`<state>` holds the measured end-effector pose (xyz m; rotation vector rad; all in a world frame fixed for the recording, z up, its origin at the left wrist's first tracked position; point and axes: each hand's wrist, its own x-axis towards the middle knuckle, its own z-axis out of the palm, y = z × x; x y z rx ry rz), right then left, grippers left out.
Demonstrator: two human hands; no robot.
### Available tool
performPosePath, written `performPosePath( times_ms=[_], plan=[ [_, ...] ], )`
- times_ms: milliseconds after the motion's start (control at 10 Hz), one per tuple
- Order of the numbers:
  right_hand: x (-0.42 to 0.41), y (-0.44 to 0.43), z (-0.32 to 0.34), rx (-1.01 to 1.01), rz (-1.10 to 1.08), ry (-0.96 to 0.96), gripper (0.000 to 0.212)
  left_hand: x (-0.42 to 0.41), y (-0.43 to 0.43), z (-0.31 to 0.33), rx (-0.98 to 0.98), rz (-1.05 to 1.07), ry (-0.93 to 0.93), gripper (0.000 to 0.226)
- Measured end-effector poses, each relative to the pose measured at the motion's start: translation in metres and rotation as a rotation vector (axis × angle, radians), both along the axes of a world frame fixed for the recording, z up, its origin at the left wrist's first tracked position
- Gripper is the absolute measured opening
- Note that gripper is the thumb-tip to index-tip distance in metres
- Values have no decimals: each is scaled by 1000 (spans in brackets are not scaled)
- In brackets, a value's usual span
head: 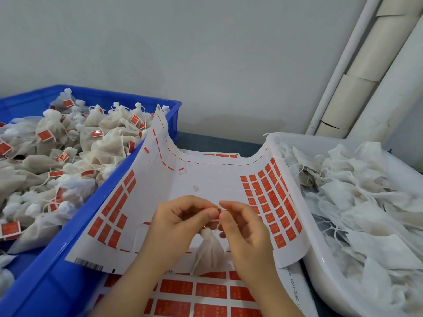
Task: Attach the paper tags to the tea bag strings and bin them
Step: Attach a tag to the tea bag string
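Observation:
A small red paper tag (218, 211) is pinched between the fingertips of my left hand (180, 223) and my right hand (242, 227), at the top of a thin white string. A white tea bag (209, 248) hangs from that string just below my fingers, over the sticker sheet (206, 179). The sheet is curled up at both sides, with red tags left along its left and right parts. A second sheet of red tags (206, 294) lies underneath, near me.
A blue bin (68, 236) on the left holds several tagged tea bags (57, 145). A white tub (320, 271) on the right is full of untagged tea bags (354, 202). White pipes (366, 76) lean against the wall at the back right.

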<state>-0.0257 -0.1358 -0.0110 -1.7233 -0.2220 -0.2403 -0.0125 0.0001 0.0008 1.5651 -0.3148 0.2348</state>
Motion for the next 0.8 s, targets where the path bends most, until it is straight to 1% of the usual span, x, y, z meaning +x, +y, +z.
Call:
performPosePath(
  times_ms=[100, 200, 300, 400, 500, 600, 700, 800],
  plan=[
    [-1, 2, -1, -148, 169, 72, 37, 2, 1, -1, -62, 79, 9, 13],
    [-1, 5, -4, -266, 118, 7, 15, 3, 3, -3, -101, 113, 38, 16],
    [2, 3, 1, -261, 39, -76, 8, 5, 1, -3, -204, 110, 100, 29],
    [10, 5, 13, -224, -23, -131, 6, 11, 3, -5, -315, 194, 199, 41],
    [24, 19, 36, -184, -44, -213, 9, 16, 6, -9, -280, 286, 300, 34],
    [39, 44, 67, -157, -2, -301, 14, 18, 6, -12, -261, 296, 323, 27],
    [54, 72, 96, -121, 46, -344, 11, 19, 4, -15, -226, 289, 312, 28],
    [69, 101, 115, -120, 36, -405, 12, 19, 3, -15, -198, 275, 309, 21]
  ],
)
